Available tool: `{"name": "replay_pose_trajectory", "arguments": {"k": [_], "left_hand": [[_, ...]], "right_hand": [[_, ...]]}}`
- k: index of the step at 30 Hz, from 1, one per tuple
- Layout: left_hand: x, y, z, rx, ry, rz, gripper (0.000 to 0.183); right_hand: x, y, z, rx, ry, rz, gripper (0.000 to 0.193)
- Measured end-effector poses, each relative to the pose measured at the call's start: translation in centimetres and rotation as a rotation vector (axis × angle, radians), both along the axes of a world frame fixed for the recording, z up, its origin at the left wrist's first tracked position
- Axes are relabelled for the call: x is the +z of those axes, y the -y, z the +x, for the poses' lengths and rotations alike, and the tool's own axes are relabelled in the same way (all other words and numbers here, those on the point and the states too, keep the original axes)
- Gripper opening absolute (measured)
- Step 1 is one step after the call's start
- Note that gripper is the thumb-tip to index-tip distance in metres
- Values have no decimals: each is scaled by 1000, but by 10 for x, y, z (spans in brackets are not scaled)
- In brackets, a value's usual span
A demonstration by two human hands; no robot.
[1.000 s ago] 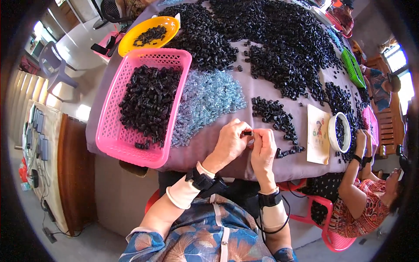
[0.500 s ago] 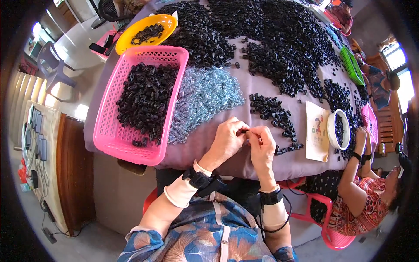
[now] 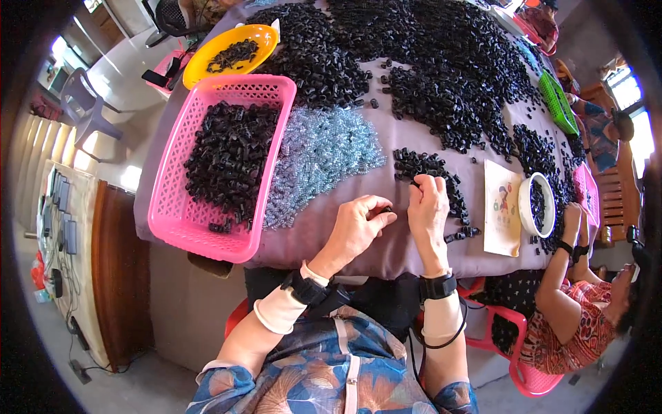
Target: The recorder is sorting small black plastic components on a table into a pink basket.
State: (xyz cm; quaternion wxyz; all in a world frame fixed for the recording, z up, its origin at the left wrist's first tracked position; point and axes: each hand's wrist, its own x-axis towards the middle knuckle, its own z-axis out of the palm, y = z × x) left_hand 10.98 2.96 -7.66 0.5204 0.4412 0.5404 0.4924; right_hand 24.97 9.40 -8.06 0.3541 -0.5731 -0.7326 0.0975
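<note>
Head view: left hand pinches black piece; right hand curled forward, grip unclear

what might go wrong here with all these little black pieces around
The small black piece at the left hand's fingertips could slip and be hard to pick out if it lands among the loose black pieces.

The pink basket sits by the near edge of the table; a knock might spill its contents over the side or into the clear bluish pieces beside it.
</note>
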Motion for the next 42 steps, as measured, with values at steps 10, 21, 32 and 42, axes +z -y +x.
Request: {"name": "replay_pose_trajectory", "arguments": {"k": [10,21,32,42], "left_hand": [[-9,-2,-9,-53,115,70,21],[-10,-5,-14,-78,275,-25,17],[-6,-6,-18,-117,368,-71,15],[-10,-7,-19,-56,531,-85,15]], "right_hand": [[1,18,3,98,-160,-85,12],[17,59,-18,178,-1079,-628,11],[6,59,-21,224,-1056,-567,5],[8,59,-24,216,-1027,-558,7]]}}
